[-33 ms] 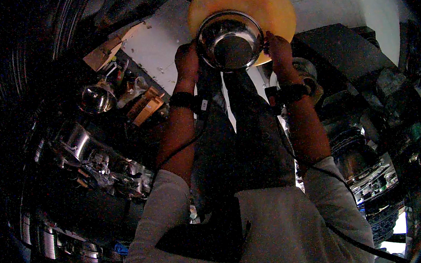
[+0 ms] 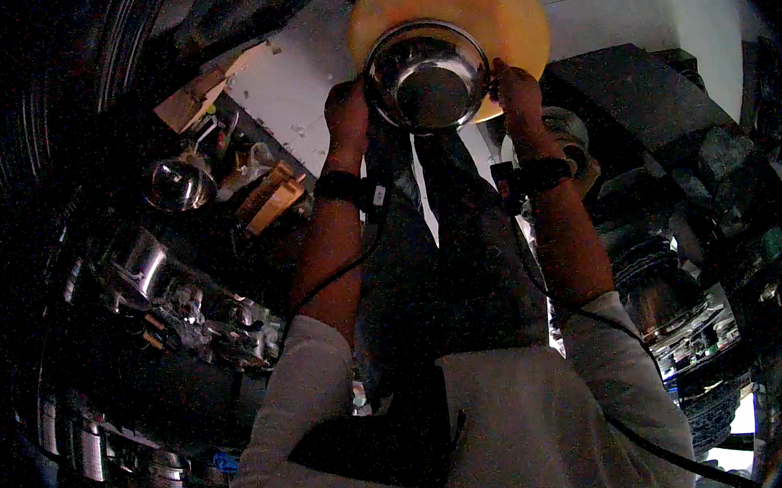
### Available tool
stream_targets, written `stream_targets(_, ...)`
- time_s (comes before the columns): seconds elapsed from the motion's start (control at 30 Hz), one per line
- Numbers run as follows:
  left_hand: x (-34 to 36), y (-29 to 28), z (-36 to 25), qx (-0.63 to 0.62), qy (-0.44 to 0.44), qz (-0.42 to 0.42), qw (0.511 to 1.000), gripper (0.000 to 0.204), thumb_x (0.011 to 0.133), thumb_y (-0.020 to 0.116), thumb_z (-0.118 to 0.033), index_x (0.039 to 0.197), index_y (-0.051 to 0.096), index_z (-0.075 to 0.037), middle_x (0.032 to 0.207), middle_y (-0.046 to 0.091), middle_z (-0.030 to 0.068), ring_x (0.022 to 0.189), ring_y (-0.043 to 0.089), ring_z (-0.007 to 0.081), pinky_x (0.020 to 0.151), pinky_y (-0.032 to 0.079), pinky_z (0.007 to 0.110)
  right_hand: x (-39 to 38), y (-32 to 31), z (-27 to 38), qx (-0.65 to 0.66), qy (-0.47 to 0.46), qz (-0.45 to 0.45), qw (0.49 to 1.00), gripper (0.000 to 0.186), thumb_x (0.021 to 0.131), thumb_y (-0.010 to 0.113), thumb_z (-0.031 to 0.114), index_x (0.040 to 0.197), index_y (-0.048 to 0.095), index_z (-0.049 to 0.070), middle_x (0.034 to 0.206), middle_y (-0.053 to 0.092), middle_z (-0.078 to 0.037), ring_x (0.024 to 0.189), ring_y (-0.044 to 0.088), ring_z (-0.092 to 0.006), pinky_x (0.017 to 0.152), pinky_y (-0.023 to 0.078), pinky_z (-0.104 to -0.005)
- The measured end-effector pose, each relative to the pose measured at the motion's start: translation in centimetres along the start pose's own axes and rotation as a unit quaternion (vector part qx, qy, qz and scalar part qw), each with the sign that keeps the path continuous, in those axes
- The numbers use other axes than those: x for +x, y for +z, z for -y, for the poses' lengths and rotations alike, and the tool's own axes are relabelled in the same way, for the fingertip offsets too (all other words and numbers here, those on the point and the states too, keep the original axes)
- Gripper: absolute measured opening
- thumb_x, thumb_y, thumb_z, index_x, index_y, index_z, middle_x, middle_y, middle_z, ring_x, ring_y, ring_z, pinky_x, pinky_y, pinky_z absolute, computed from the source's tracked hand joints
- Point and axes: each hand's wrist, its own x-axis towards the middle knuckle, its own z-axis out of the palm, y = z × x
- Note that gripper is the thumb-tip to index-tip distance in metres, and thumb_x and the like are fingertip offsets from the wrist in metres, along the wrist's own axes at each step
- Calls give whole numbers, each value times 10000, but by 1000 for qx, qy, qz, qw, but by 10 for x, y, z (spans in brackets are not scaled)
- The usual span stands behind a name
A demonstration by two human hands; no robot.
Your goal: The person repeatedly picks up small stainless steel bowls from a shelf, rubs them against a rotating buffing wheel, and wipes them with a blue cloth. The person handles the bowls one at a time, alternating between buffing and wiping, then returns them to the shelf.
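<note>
A shiny round metal bowl is held between my two hands, in front of a large yellow-orange disc. On the bowl's left rim, my left hand is closed, its fingertips mostly hidden in the dark. My right hand grips the right rim with curled fingers, overlapping the disc's lower edge. The bowl covers part of the disc, and I cannot tell whether the two touch. Both wrists carry dark bands with cables running back along my arms.
To the left lie a cardboard box, a rounded shiny metal piece and a brown block-like object. Metal vessels stand farther down that side. At right are a dark box-like block and stacked metalware. Much is too dark to make out.
</note>
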Motion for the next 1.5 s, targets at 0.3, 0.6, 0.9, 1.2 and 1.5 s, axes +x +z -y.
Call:
stream_targets(0.3,9,4,27,38,11,-45,998,380,851,523,-307,791,619,56,779,631,153,706,563,267,706,432,370,-6,11,12,-41,45,-99,993,439,834,528,425,728,643,15,697,625,-128,649,580,-245,654,445,-356)
stream_targets(0.6,1,-5,15,130,92,27,987,351,862,483,-277,788,630,33,807,629,182,759,585,302,723,432,392,-9,4,43,-139,70,-51,987,529,891,389,440,740,612,-15,746,596,-243,762,573,-425,721,426,-483)
stream_targets(0.9,-21,3,-24,-77,-58,23,995,291,873,432,-217,861,612,12,778,617,101,722,561,203,692,436,342,-8,1,43,-120,97,-36,987,510,871,438,460,905,618,-15,842,613,-227,811,585,-394,750,438,-452)
stream_targets(1.2,-18,8,10,178,97,-37,979,235,858,503,-203,901,553,23,931,579,184,815,560,282,729,439,370,-20,9,12,-219,-108,-49,968,402,928,364,333,1042,552,-4,975,607,-193,854,591,-313,770,443,-394)
stream_targets(1.5,-74,8,-18,91,-6,-14,996,342,929,462,-311,1080,434,-5,997,539,160,907,542,280,797,426,381,-66,-1,60,327,190,-29,925,395,944,346,333,1103,523,18,1033,562,-108,932,530,-204,812,429,-332)
